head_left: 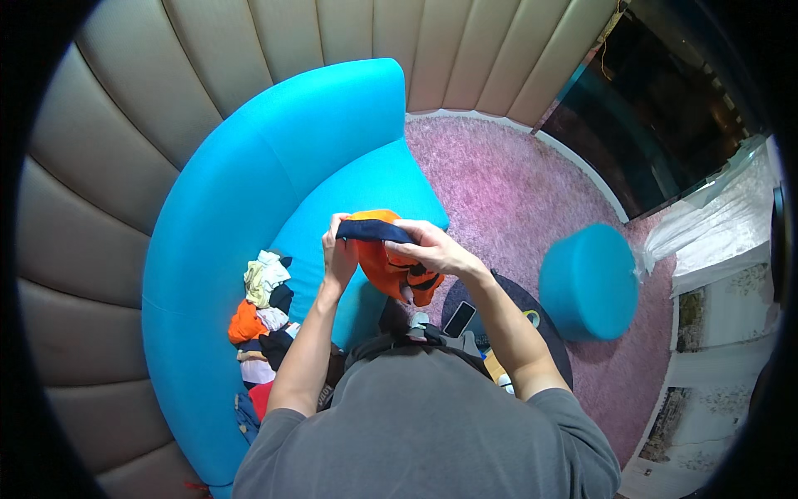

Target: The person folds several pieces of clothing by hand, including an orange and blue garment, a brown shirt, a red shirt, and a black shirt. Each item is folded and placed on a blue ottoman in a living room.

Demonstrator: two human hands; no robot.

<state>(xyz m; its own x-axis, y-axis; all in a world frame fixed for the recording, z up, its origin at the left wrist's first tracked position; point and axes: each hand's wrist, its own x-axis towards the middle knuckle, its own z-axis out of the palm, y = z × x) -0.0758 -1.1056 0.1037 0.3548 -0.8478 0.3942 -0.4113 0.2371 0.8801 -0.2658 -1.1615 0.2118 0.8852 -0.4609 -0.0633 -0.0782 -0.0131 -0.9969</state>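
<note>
An orange garment [379, 268] with black markings hangs in the air between my hands. Its dark navy band [373, 231] runs along the top, stretched from one hand to the other. My left hand [338, 254] grips the band's left end, with the fingers partly behind the cloth. At the right end, my right hand [431, 248] pinches the band between thumb and fingers. The garment's lower part droops over the front of the blue curved sofa [349, 187]. Whether it is a shirt or shorts, I cannot tell.
Left of me, a pile of mixed clothes [265, 327] lies on the sofa. A dark round table [552, 349] at my right holds a phone [459, 319] and a tape roll [532, 318]. Beyond it, a blue round pouf [589, 280] stands on pink carpet [486, 181].
</note>
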